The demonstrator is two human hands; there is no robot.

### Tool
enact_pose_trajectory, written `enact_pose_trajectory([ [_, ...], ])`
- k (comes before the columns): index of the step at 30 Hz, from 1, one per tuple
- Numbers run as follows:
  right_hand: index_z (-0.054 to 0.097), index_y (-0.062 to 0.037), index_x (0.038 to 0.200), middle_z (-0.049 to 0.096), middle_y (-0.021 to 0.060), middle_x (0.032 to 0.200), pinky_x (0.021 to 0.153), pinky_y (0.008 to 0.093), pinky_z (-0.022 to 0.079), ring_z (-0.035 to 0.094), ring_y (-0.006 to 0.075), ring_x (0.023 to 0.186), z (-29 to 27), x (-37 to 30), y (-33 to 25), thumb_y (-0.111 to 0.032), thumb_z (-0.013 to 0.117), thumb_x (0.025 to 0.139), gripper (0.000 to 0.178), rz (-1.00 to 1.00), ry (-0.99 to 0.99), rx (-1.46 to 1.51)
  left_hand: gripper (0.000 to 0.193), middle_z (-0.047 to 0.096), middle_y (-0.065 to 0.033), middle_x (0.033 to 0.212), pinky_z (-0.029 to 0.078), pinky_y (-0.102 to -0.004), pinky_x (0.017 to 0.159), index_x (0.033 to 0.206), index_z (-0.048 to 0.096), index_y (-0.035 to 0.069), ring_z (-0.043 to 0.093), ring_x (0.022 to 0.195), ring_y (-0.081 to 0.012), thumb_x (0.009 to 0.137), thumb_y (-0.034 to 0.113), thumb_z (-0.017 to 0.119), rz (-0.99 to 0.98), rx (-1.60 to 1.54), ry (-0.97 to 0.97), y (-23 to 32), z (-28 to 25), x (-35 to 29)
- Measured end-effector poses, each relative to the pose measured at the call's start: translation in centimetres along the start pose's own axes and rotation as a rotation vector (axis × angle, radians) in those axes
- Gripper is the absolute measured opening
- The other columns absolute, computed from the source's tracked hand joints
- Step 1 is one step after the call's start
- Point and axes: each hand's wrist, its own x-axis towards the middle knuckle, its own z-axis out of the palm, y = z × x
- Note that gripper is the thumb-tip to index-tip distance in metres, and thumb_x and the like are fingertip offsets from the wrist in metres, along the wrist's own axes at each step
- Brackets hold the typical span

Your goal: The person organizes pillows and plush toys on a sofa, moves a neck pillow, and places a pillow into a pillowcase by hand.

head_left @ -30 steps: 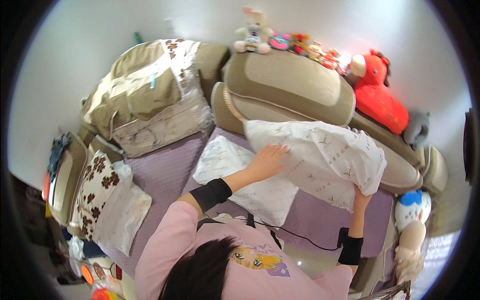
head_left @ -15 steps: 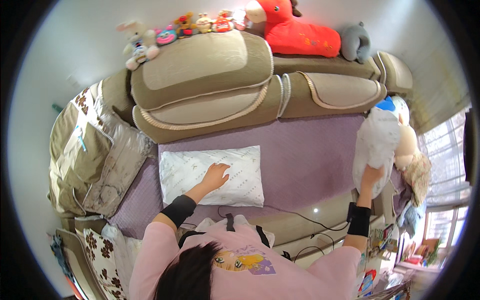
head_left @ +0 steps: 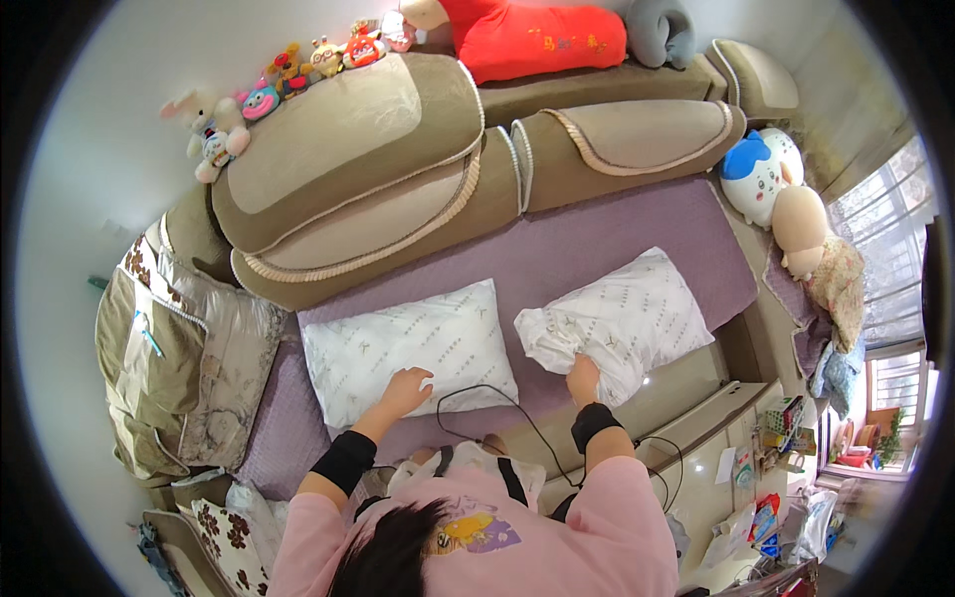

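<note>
A white pillow [head_left: 408, 338] with a small printed pattern lies flat on the purple quilted sofa cover [head_left: 557, 239] in front of me. My left hand [head_left: 406, 390] is at its near edge, open, fingers loosely apart. To the right, a second white pillow [head_left: 637, 308] of the same pattern rests at a slant on the cover, its left end bunched and creased. My right hand [head_left: 583, 380] grips this pillow's near left part, the fabric gathered at the fingers. Part of the grip is hidden by the cloth.
Beige sofa cushions [head_left: 368, 229] line the back. Several small soft toys [head_left: 288, 75] and a red plush [head_left: 542, 40] sit above them. More plush toys [head_left: 756, 174] are at the right end. Bundled bedding [head_left: 199, 338] fills the left. A black cable [head_left: 517, 403] loops before me.
My right hand has brought the second pillow left from the sofa's right end to beside the first, uncovering the blue and white plush. My left hand has drawn back toward the near edge.
</note>
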Motion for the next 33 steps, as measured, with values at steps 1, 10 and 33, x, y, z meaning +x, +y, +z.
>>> enact_pose_trajectory([
  [1, 0.056, -0.0030, 0.088, 0.056, 0.0152, 0.086, 0.074, 0.0389, 0.041, 0.052, 0.0317, 0.083, 0.2, -0.3, 0.2, -0.005, 0.048, 0.068, 0.022, -0.003, -0.016, 0.002, 0.027, 0.057, -0.0129, 0.095, 0.039, -0.0368, 0.078, 0.093, 0.057, 0.005, 0.053, 0.086, -0.0273, 0.071, 0.021, 0.054, -0.015, -0.002, -0.008, -0.6, 0.3, -0.6],
  [10, 0.051, -0.0025, 0.104, 0.057, 0.0139, 0.088, 0.071, 0.0353, 0.043, 0.054, 0.0284, 0.082, 3.4, -0.4, 2.9, -0.018, 0.063, 0.065, 0.044, 0.008, -0.355, 0.251, 0.027, 0.057, -0.0131, 0.093, 0.040, -0.0371, 0.076, 0.093, 0.057, 0.004, 0.053, 0.083, -0.0290, 0.072, 0.021, 0.053, -0.104, -0.075, 0.088, -3.9, 1.7, -5.2],
  [33, 0.051, 0.0033, 0.096, 0.059, 0.0108, 0.071, 0.059, 0.0246, 0.045, 0.057, 0.0152, 0.064, -11.6, -25.0, 0.6, -0.008, 0.045, 0.080, 0.021, 0.093, -0.123, 0.582, 0.024, 0.058, -0.0142, 0.087, 0.041, -0.0380, 0.072, 0.089, 0.058, 0.004, 0.054, 0.081, -0.0297, 0.070, 0.018, 0.053, -0.046, -0.171, 0.328, -14.0, 3.6, -25.7],
])
